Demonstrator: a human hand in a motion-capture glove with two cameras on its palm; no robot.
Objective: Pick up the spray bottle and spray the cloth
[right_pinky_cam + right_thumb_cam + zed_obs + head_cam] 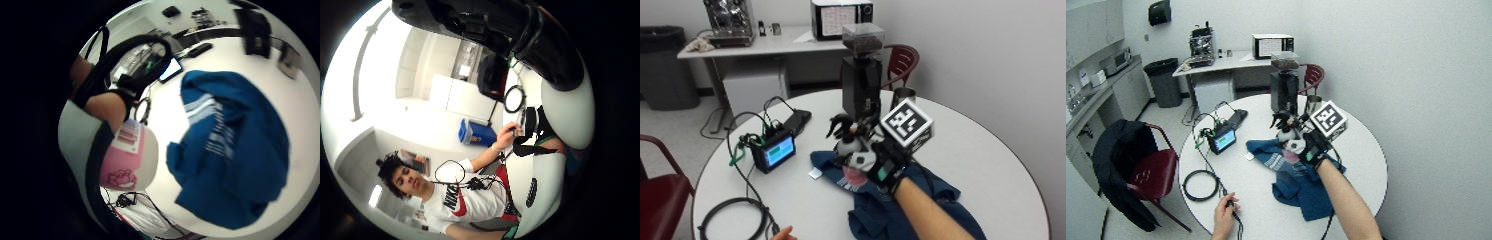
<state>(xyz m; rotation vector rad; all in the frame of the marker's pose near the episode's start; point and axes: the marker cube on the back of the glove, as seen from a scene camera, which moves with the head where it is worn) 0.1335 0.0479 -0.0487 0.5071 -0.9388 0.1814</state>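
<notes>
Outside view: spray bottle lifted over the cloth

Outside view shows the gloved right hand (883, 162) with its grip closed round the spray bottle (852, 150), fingers curled about the neck and upper body, black trigger head poking out above. Bottle is off the table (986, 150), held just above the near edge of the blue cloth (906, 210), which lies crumpled on the round white top.

Handling, as a judgement: small plastic bottle, light, rigid, likely smooth-sided; the neck under the trigger is the sensible hold, leaving a finger free for the lever. Cloth is soft and limp; it will take spray where it lies.

Writing: bottle carries a pink-and-white label, text too small to read. Cloth has pale stripes and lettering, not legible. Small blue-lit screen (776, 151) stands beside the cloth.
</notes>
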